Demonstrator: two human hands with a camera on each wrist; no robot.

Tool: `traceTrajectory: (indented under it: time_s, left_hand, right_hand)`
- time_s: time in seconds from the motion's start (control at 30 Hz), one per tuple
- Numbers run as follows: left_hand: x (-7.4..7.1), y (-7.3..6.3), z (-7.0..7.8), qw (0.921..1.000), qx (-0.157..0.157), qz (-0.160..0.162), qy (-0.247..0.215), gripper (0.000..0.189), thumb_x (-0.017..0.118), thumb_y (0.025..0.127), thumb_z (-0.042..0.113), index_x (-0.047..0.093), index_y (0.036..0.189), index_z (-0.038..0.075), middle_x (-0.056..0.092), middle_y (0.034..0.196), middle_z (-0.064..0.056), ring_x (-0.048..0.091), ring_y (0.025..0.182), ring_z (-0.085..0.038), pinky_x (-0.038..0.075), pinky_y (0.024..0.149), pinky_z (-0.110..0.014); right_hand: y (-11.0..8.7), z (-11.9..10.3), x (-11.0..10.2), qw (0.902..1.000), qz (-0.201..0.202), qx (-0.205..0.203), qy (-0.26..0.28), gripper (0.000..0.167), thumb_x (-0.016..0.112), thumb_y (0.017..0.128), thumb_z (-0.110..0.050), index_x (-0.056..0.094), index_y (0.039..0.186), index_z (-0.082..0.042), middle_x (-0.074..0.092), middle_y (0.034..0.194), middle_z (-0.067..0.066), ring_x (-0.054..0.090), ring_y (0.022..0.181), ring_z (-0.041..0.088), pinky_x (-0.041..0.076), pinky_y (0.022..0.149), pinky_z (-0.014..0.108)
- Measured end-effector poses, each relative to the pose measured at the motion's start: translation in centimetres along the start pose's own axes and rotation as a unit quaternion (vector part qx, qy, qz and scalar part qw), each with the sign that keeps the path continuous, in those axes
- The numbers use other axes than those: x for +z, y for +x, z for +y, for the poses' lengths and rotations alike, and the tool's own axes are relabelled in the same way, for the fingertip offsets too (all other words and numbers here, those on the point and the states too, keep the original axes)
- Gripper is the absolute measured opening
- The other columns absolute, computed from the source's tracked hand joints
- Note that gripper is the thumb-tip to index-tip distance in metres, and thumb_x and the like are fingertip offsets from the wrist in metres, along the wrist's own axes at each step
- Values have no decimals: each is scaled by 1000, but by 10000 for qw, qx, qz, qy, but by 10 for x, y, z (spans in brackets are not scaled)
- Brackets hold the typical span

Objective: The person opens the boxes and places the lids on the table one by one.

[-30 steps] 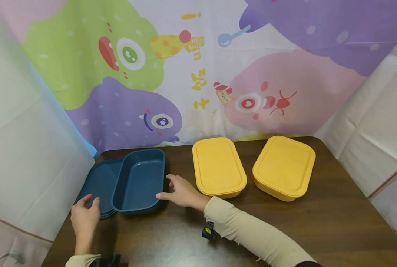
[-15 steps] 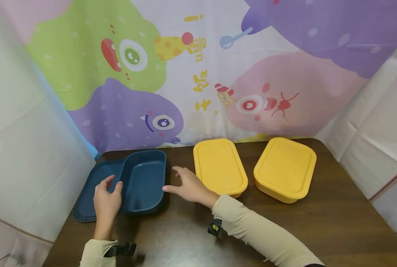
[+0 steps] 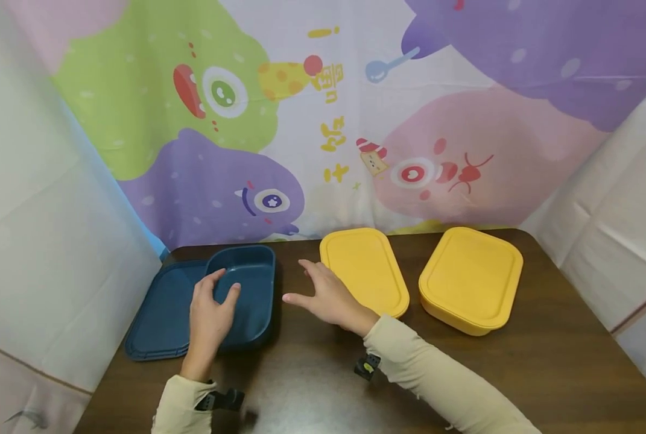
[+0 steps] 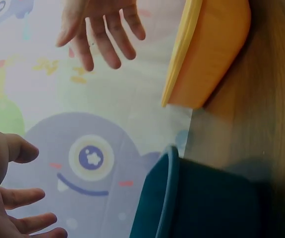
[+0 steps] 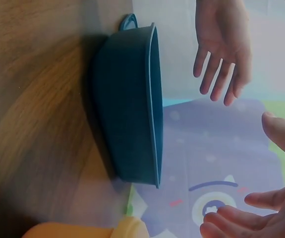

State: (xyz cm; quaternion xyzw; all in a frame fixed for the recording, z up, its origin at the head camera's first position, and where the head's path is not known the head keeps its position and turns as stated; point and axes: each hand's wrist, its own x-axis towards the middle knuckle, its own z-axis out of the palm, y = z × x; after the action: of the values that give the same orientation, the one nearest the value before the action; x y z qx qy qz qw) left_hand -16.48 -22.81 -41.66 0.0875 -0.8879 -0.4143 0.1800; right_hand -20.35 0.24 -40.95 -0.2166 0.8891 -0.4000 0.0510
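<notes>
Cartoon-print curtain [image 3: 323,129] behind a wooden table [image 3: 312,367].

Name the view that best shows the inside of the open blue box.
The head view: it looks down into the blue box, though the left hand covers part. The right wrist view shows mostly its outer side; the left wrist view, a cropped part.
</notes>
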Motion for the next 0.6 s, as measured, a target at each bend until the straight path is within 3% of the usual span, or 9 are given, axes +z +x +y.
traceTrajectory:
  time_s: [0.6]
  left_hand:
    - [31,-9,24,9980,549,-218,-210,49,65,93,24,53,135,3,47,141,-20,44,133,-37,35,109,-56]
  right_hand:
    - [-15,14,-25,9980,575,-54,-271,83,69,85,-52,37,149,-11,46,146,13,45,132,31,38,111,49]
